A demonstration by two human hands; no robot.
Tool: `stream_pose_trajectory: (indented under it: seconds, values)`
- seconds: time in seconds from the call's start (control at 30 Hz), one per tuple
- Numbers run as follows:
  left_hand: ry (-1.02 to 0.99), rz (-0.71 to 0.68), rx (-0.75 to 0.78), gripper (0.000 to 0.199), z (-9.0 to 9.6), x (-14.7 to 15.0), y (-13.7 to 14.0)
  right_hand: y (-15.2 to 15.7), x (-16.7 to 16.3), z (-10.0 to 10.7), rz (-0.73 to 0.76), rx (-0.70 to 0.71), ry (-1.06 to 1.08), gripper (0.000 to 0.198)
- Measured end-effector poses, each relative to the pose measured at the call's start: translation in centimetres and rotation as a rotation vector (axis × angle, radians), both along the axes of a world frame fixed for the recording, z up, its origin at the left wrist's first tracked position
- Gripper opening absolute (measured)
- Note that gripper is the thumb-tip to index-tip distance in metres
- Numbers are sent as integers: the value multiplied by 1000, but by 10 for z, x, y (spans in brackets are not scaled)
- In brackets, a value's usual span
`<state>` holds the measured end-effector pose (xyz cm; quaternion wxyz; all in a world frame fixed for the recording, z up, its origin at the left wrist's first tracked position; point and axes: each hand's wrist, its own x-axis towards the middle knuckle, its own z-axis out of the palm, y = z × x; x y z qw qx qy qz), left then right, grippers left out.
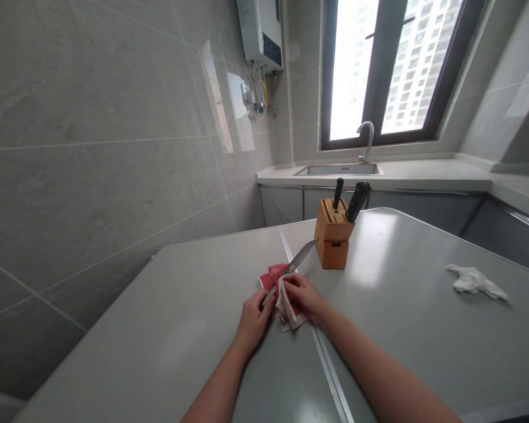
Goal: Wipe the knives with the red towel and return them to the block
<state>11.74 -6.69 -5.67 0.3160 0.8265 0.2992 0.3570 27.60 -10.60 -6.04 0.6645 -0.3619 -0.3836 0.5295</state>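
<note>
My left hand point(254, 314) is closed around the dark handle of a kitchen knife point(302, 255), whose blade slants up and away to the right. A red and white cloth point(286, 308) is wrapped over the blade near the handle. My right hand point(303, 295) pinches this cloth against the blade; some of its fingers are hidden by the folds. Just beyond the knife's tip stands a wooden knife block point(333, 235), with black-handled knives point(357, 201) in its top slots. From this view I cannot tell whether the tip touches the block.
A crumpled white cloth or tissue point(476, 281) lies at the right of the grey table point(194, 329). Along the left runs a tiled wall point(114, 176). Behind the table are a counter point(423, 167), a sink point(339, 170) with a faucet point(369, 141), and a window.
</note>
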Motion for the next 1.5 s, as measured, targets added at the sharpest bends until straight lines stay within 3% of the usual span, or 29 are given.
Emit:
stream_pose_trajectory:
  seconds: [0.83,1.03,1.5]
  values:
    - [-147,147,-121,43,-5,-2,4,2,4,-2,4,-44,136,30]
    - [-124,98,-114,41,-6,-1,4,3,4,-2,-19,-37,137,27]
    - [-29,-84,-77,32,-1,0,0,-2,5,1,85,-34,155,25]
